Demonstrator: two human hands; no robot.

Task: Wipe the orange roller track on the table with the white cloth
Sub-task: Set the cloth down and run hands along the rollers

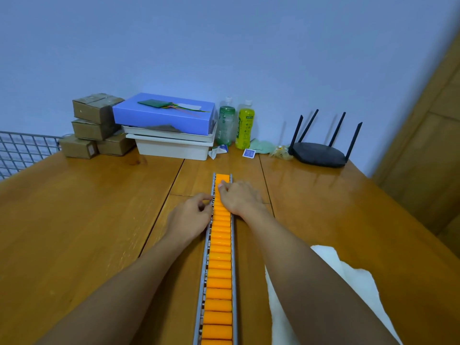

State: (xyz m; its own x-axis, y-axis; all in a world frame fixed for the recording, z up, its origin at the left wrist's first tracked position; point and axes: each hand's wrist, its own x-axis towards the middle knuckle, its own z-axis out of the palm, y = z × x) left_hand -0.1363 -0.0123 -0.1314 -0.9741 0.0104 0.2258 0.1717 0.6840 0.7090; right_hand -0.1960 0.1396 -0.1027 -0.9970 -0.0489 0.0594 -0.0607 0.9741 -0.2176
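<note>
Wooden tabletop — both hands grip the track's far end at 12 o'clock, likely steadying it; cloth unheld at 4 o'clock.

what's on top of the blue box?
On the blue box: a flat green item with coloured strands, plus a pale label. What the box holds is hidden; it sits on stacked white trays.

Wooden table with orange roller track, white cloth, router, bottles, boxes.
</note>
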